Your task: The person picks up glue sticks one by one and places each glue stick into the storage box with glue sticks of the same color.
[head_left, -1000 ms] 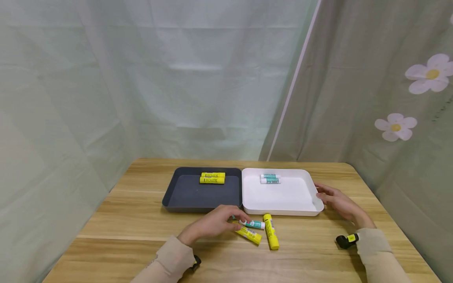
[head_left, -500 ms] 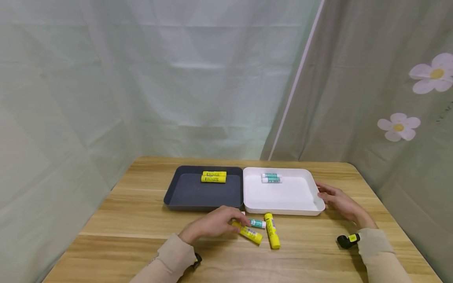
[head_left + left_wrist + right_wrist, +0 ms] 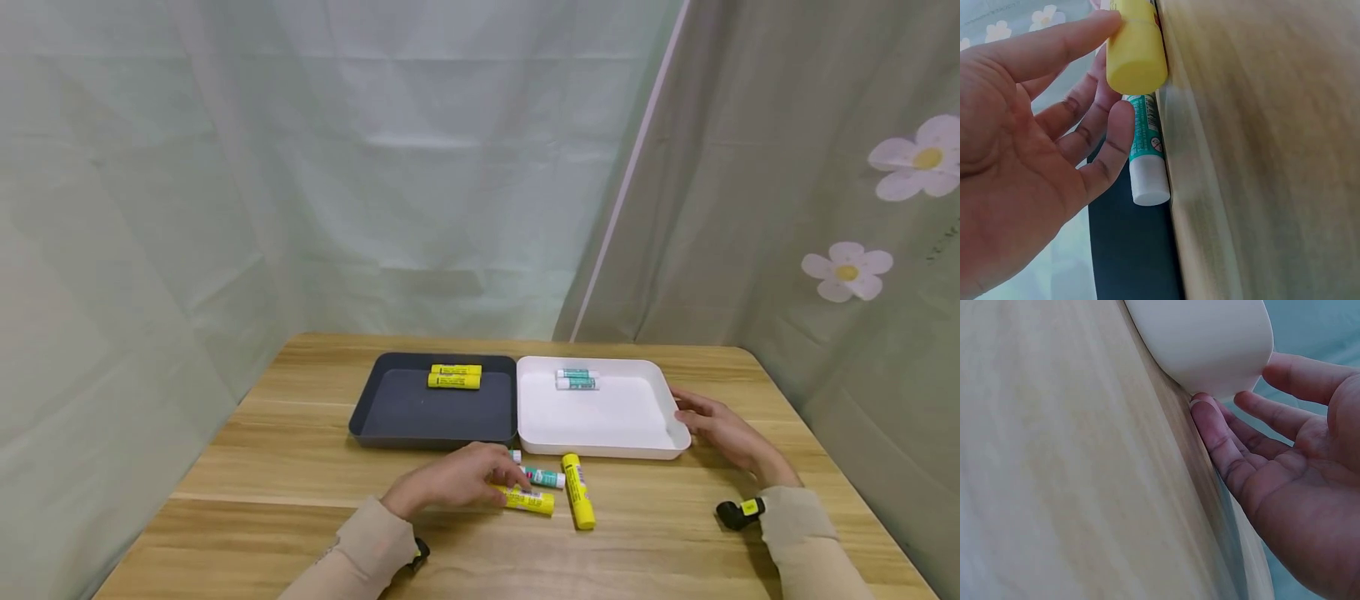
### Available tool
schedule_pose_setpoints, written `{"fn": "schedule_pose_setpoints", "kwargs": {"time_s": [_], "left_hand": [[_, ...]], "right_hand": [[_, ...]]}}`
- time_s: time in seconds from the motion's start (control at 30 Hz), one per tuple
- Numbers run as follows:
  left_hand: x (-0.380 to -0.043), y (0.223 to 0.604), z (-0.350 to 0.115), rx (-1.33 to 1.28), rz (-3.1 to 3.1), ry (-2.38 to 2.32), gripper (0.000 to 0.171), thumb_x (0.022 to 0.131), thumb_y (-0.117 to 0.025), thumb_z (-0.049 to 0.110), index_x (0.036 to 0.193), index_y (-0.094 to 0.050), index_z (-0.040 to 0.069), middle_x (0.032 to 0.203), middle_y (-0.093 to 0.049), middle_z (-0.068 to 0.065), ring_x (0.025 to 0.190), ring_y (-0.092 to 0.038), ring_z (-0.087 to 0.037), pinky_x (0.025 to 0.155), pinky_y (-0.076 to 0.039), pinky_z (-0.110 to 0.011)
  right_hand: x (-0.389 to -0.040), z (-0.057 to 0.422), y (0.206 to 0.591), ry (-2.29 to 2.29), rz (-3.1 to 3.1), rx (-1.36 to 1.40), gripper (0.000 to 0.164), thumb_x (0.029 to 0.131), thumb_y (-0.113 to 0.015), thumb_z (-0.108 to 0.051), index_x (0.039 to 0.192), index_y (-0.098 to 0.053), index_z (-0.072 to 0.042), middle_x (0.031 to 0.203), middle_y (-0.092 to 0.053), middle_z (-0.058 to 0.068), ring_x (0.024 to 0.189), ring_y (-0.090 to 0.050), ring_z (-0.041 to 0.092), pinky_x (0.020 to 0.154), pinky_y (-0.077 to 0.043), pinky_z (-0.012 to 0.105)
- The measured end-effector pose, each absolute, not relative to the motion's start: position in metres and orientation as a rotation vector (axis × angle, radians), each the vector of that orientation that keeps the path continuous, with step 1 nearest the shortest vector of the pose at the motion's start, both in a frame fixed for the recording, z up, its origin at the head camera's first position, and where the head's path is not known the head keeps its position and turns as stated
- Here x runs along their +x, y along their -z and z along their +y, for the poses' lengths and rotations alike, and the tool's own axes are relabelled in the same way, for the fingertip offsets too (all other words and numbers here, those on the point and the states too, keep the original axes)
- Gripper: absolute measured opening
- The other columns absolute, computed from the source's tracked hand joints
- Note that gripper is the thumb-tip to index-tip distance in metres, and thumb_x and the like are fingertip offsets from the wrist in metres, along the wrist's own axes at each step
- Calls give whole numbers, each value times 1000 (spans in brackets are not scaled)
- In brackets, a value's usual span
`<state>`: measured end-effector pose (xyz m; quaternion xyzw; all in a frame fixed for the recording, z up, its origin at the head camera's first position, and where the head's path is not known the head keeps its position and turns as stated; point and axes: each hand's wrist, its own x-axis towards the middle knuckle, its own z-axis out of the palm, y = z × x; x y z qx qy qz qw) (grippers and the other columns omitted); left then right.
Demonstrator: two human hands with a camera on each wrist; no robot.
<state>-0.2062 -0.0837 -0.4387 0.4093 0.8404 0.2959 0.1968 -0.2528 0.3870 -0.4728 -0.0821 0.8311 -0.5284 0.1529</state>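
With my left hand [image 3: 467,477], I am pinching a yellow glue stick [image 3: 528,502] near one end, my thumb pressing on its near side and my fingertips bending around behind. The stick is lying nearly crosswise in front of me, on my side of the trays; whether it is touching the wood or riding just above it, I cannot tell. Just beyond it, a green-and-white glue stick [image 3: 546,477] is lying on the table [image 3: 300,483], and a further white-ended stick [image 3: 515,456] is peeking out past my knuckles, mostly hidden. In the left wrist view, a white cap [image 3: 1149,180] is showing near my little finger. To the right, a second loose yellow stick [image 3: 578,492] is lying lengthwise, pointing toward the white tray [image 3: 600,429].

My right hand [image 3: 726,433] is resting against that tray's near right corner, thumb and fingers loosely bent and apart, fingertips touching its outer wall. Two green-and-white sticks [image 3: 577,383] are lying side by side inside it. The dark gray tray [image 3: 397,417] is standing just beside it on the left, holding two yellow sticks [image 3: 453,381], also side by side. Behind the table, pale curtains [image 3: 420,167] are hanging.
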Motion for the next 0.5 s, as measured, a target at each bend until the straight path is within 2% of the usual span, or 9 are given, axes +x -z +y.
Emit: {"fn": "schedule_pose_setpoints", "kwargs": {"time_s": [0.07, 0.17, 0.5], "left_hand": [[-206, 439, -84, 1133, 2355, -814, 31, 92, -80, 9, 119, -79, 25, 97, -61, 11, 90, -56, -5, 82, -48, -22], [-205, 439, -84, 1120, 2359, -807, 32, 92, -80, 9, 119, -79, 25, 96, -60, 10, 89, -56, -6, 81, -48, -21], [-204, 438, -84, 1113, 2362, -812, 34, 88, -83, 7, 117, -78, 25, 101, -63, 11, 93, -59, -5, 84, -50, -22]], "right_hand": [[-253, 387, 473, 1537, 2371, -236, 73, 109, -54, -28, 164, -19, 4, 168, -16, 31, 150, -23, 47, 99, -40, 18], [-253, 386, 474, 1563, 2356, -253, 72, 109, -55, -26, 163, -18, 5, 166, -17, 33, 149, -24, 49, 94, -40, 13], [-253, 387, 475, 1595, 2333, -252, 72, 109, -55, -23, 163, -18, 6, 167, -16, 33, 150, -23, 49, 93, -41, 11]]}}
